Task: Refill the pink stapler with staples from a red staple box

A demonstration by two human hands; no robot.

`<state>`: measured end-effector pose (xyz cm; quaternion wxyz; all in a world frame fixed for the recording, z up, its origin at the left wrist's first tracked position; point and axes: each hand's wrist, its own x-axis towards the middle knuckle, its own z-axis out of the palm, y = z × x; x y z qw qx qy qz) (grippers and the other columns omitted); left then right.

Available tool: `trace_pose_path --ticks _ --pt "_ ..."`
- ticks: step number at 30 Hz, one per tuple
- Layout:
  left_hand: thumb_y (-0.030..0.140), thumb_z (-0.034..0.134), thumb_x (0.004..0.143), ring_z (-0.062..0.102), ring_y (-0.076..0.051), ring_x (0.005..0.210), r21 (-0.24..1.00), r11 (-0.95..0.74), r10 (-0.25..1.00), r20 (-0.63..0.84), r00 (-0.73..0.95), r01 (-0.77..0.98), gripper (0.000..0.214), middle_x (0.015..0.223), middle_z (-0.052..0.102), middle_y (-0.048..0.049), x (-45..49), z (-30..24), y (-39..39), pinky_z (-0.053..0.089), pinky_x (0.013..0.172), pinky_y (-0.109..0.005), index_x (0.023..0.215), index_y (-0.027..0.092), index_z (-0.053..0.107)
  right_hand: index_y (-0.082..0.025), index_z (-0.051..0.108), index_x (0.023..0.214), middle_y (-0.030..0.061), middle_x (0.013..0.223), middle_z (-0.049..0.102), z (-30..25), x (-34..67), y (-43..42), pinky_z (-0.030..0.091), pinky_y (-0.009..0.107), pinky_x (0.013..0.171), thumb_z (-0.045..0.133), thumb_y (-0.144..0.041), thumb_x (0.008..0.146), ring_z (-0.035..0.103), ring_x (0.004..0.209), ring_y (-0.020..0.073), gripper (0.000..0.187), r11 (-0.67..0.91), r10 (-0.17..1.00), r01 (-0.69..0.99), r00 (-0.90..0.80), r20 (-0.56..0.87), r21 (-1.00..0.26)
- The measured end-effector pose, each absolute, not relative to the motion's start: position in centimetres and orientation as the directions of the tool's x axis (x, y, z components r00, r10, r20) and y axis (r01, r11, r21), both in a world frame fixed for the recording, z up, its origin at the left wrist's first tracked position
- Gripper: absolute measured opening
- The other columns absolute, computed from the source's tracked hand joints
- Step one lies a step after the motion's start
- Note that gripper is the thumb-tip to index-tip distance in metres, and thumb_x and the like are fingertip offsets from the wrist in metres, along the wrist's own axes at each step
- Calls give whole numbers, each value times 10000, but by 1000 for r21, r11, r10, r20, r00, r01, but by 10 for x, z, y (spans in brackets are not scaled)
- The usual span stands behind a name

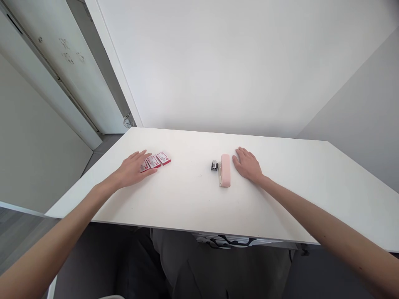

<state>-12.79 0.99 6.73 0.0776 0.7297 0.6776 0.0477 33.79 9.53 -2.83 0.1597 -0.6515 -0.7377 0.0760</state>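
Three small red-and-white boxes lie in a slanted row on the left of the white desk; the farthest right box (163, 158) and the middle box (153, 161) show well. My left hand (133, 169) is over the leftmost box (144, 166) and partly hides it. Its fingers are stretched out and the thumb is apart; whether it presses on the box I cannot tell. Near the desk's middle is a pink stapler (225, 170), with a small black-and-silver piece (214, 165) just left of it. My right hand (248, 165) rests flat on the desk right of the stapler, holding nothing.
The white desk (181, 203) meets a white wall (218, 66) at the back. Black handles (237, 241) stick out from drawers under the front edge. A grey-white panel (34, 137) stands to the left of the desk.
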Motion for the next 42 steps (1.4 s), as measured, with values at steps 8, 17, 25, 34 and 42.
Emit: trace_pose_path --ticks 8,17,25,34,42 --pt "708 350 1012 50 -418 1668 199 -58 998 5 58 978 878 1807 118 -118 -91 28 8 109 1324 -664 1732 225 213 -100 434 1611 126 1756 344 -28 338 95 178 452 1347 243 -445 1097 266 1645 263 648 137 986 939 -98 137 -314" --pt "566 370 1085 59 -288 1688 195 -615 788 206 581 764 719 1798 215 -86 9 22 8 130 1377 -516 1707 230 242 -107 431 1615 125 1757 342 -29 338 97 177 449 1348 244 -452 1097 264 1647 260 650 131 986 940 -92 136 -315" --pt "445 429 1060 197 -305 1667 97 -771 632 225 741 629 672 1735 383 -82 61 19 31 144 1381 -501 1676 199 321 -109 428 1615 126 1754 349 -28 336 97 181 453 1345 251 -445 1097 272 1642 263 642 124 986 945 -84 142 -303" --pt "428 377 1055 278 -347 1632 73 -560 802 298 518 825 552 1583 566 -119 32 19 49 119 1380 -561 1507 179 572 -109 425 1619 123 1762 331 -24 335 95 174 449 1347 236 -448 1098 258 1649 258 650 128 988 939 -92 127 -319" --pt "440 468 970 105 -429 1667 135 -224 897 415 151 965 621 1678 446 -172 -15 16 61 36 1330 -726 1498 134 585 -112 428 1617 127 1758 337 -25 335 95 176 457 1347 235 -448 1097 266 1646 267 648 134 986 939 -95 135 -318"
